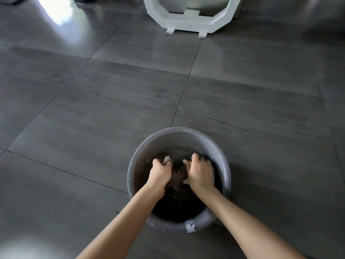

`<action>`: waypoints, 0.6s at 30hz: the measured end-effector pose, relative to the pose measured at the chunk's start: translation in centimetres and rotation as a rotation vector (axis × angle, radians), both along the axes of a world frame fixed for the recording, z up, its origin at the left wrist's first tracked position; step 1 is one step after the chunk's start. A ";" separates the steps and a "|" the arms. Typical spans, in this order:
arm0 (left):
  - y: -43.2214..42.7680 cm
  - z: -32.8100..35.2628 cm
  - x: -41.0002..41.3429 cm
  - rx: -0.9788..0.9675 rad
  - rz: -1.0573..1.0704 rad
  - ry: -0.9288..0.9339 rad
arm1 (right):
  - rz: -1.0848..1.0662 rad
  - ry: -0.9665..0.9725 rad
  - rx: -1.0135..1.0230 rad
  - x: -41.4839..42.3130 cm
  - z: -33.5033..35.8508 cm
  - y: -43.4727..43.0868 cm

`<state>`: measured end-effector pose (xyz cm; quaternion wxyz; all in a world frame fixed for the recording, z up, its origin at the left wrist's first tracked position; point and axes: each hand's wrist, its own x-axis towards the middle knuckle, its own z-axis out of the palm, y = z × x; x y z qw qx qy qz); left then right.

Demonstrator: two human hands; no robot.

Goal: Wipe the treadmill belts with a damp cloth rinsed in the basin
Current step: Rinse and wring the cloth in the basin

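Head view: a grey basin (179, 130) of dark water (179, 206) sits on the grey tiled floor (112, 100). The left hand (160, 172) and right hand (201, 172), fingers curled, both clutch the dark cloth (177, 178) in the water between them. A white machine base (188, 25) stands well beyond.

A basin (178, 133) of water (179, 206) sits on the tiled floor (93, 109) directly in front of a person. Their left hand (159, 173) and right hand (200, 173) lie side by side inside it, gripping a cloth (177, 179) bunched between them in the water. Well behind the basin, at the far edge of the floor, stands the footed base of an angular frame (188, 23).
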<state>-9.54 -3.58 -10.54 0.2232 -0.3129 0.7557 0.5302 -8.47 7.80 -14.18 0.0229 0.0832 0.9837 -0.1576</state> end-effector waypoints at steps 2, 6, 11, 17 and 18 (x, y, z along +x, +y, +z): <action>-1.0 0.1 0.0 -0.156 -0.192 -0.053 | 0.088 -0.022 0.140 0.6 -1.2 -0.3; -2.5 1.1 0.1 -0.149 -0.255 -0.044 | 0.355 -0.121 0.395 1.5 -1.7 -0.1; -2.2 1.4 0.7 -0.032 -0.193 -0.072 | 0.109 -0.425 0.179 0.7 -0.4 -1.6; -1.7 0.8 1.5 0.018 -0.170 -0.068 | -0.382 -0.266 -1.215 1.7 1.4 -1.1; -1.6 0.8 1.4 0.102 -0.114 -0.109 | -0.427 -0.246 -1.396 2.2 2.5 -1.3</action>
